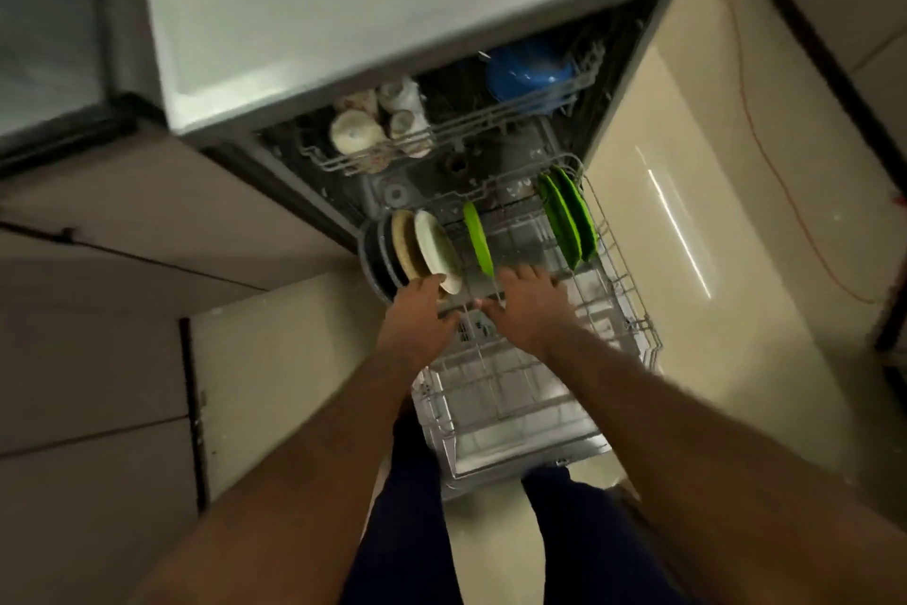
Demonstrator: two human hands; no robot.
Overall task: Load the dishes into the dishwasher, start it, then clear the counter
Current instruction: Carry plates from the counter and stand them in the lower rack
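My left grip (417,310) at white plate (438,253) rim in lower rack (619,270), clamp unclear; right grip (527,305) fingers apart over rack. Risk, I judge: plate misses slot, knocks neighbouring tan plate (405,243).

This is a home kitchen. An open dishwasher (456,165) at 12 o'clock holds plates (434,251) and cups (353,131) in its racks (613,310), and cupboard doors (88,359) stand at 9 o'clock.
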